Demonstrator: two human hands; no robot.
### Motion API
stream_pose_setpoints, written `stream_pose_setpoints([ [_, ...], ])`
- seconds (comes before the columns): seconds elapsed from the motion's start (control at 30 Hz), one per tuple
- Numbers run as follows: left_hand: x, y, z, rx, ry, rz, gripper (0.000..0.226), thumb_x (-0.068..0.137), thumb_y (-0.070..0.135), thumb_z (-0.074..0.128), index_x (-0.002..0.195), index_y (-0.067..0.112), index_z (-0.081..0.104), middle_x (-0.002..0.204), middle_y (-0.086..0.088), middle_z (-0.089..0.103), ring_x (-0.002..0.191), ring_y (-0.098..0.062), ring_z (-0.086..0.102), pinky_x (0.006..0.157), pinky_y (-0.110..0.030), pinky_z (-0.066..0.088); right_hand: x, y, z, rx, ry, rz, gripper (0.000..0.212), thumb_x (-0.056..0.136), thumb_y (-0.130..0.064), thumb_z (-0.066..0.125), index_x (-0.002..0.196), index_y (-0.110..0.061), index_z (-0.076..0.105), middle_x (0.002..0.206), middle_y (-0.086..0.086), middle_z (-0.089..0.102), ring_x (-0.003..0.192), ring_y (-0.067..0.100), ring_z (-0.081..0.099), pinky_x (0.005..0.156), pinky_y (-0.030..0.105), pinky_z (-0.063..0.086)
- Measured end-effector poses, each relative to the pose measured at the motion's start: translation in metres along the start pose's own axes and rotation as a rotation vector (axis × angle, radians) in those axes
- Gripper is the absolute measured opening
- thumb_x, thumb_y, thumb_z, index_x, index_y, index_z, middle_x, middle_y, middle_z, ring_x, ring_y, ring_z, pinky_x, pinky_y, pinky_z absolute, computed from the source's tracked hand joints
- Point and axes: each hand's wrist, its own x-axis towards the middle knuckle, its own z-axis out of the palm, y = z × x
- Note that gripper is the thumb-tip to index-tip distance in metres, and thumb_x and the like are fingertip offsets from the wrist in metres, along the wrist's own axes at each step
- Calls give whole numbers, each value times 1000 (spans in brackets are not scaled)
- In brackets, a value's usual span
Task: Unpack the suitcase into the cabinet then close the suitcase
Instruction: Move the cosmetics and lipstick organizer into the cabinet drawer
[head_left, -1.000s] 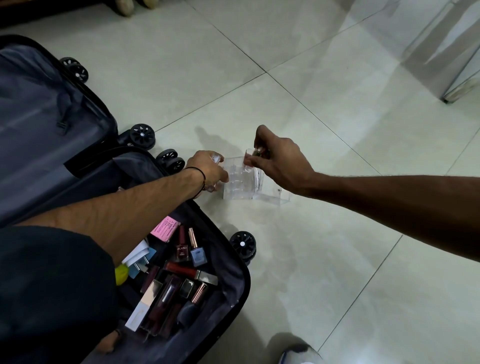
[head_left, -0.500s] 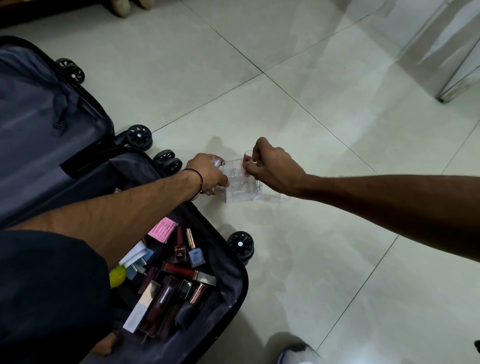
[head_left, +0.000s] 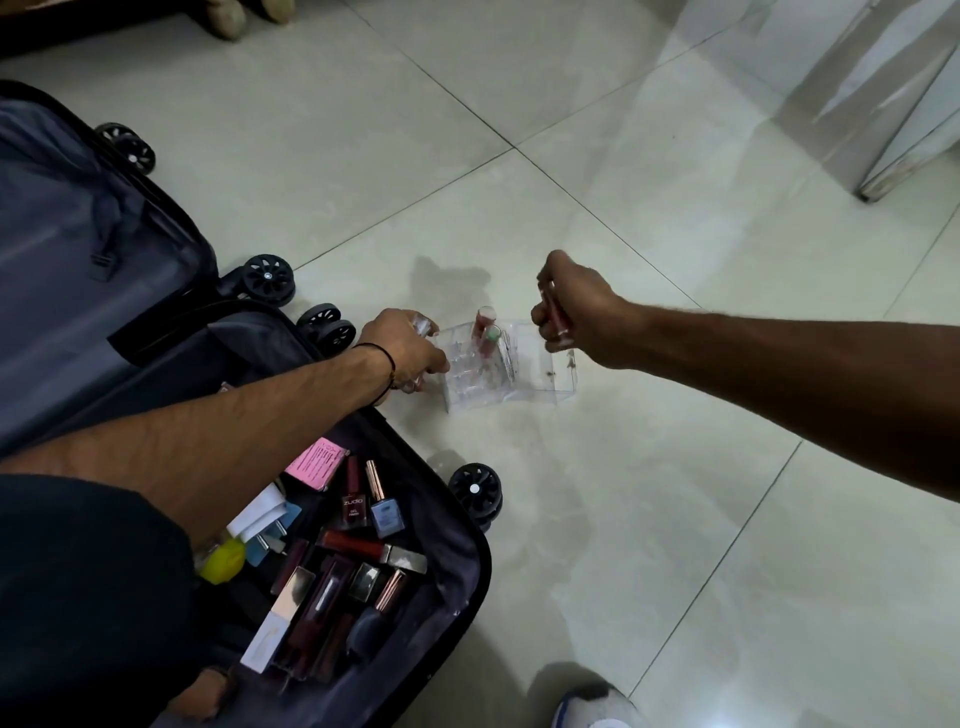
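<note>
Left hand (head_left: 410, 347): centre left of the frame, reaching out over the suitcase; fingers curled against the left wall of the clear organizer (head_left: 524, 382) and gripping it. A dark cord circles the wrist.
Right hand (head_left: 576, 312): centre of the frame, just right of the organizer and raised above it; fist closed around a red tube (head_left: 555, 319), which sits upright in the grip.
Clear organizer: stands on the floor tiles (head_left: 675, 519) between the two hands, near the suitcase's wheeled edge.
Standing tubes (head_left: 485, 332): two reddish tubes, upright in the organizer's left compartments, one just in front of the other.
Suitcase (head_left: 482, 564): lies open on the floor across the left of the frame; grey-lined lid at upper left, loaded half at lower left.
Suitcase contents: a dark red polish bottle (head_left: 353, 505) touching a pale blue polish bottle (head_left: 387, 513), a pink card (head_left: 317, 462), a yellow item (head_left: 223, 561), and a loose cluster of lip tubes (head_left: 332, 613) below them.
Wheels (head_left: 267, 278): black, along the suitcase's right edge.
White unit (head_left: 883, 104): upper right corner, well apart from the suitcase.
Shoe (head_left: 597, 712): bottom edge, partly cut off.
</note>
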Motion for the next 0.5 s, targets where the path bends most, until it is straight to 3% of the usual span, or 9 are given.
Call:
stream_pose_setpoints([
  [0.1,-3,2,1,18,42,41,41,76,1,77,113,14,64,79,-9,65,45,-21,57,35,-18,39,-2,3,-11,92,-112,96,12,97,-7,41,89,-8,49,86,17,61,65,24,56,63,32,52],
  [0.2,-5,3,0,12,100,98,40,77,4,77,113,16,66,80,-5,64,46,-20,59,35,-18,41,-5,7,-18,40,-280,17,7,103,-11,48,107,-13,53,105,9,73,80,19,64,78,34,50],
  [0.27,-7,4,0,-9,116,120,38,77,5,77,111,17,66,81,-4,63,46,-19,59,36,-17,41,-5,8,-20,53,-330,-77,15,101,-10,53,115,-15,53,113,7,74,84,18,63,83,34,47],
  [0.4,-10,5,0,-9,84,127,37,77,8,79,110,16,65,84,-5,65,47,-18,59,36,-17,41,-12,6,-19,286,-410,-171,20,93,7,59,108,-6,54,98,16,68,84,23,72,85,34,58],
  [0.5,-11,5,0,-22,83,134,36,77,8,80,109,15,66,81,-4,65,46,-17,59,36,-17,41,-14,5,-19,337,-428,-201,23,89,14,58,104,-3,57,86,14,66,85,27,72,92,41,58],
])
